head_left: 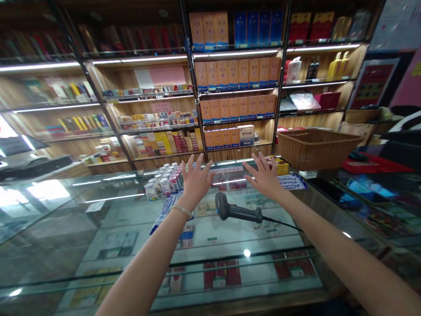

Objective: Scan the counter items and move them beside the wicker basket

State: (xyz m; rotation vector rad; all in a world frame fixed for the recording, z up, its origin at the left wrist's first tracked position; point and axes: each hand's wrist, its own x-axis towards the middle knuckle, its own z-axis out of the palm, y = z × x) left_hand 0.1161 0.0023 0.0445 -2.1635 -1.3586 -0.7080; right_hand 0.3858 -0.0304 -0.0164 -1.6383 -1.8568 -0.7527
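Both arms reach forward over a glass display counter point(131, 215). My left hand point(196, 179) has its fingers spread and holds nothing; just left of it stand several small white bottles or cans point(164, 179). Beneath my left wrist lies a row of blue-and-white packets point(163, 213). My right hand point(264, 177) is also spread and holds nothing, near more blue-and-white packets point(291, 181) and a stack of yellow packs point(282, 166). Between my forearms, a dark handheld barcode scanner point(238, 211) rests on the glass, its cable running right under my right forearm.
A brown woven basket point(317, 147) sits at the back right, with a red mat point(375, 163) and a dark phone-like slab point(332, 193) nearby. Lit shelves of orange boxes point(233, 74) and packs line the far wall. Flat packs point(222, 274) show inside the counter.
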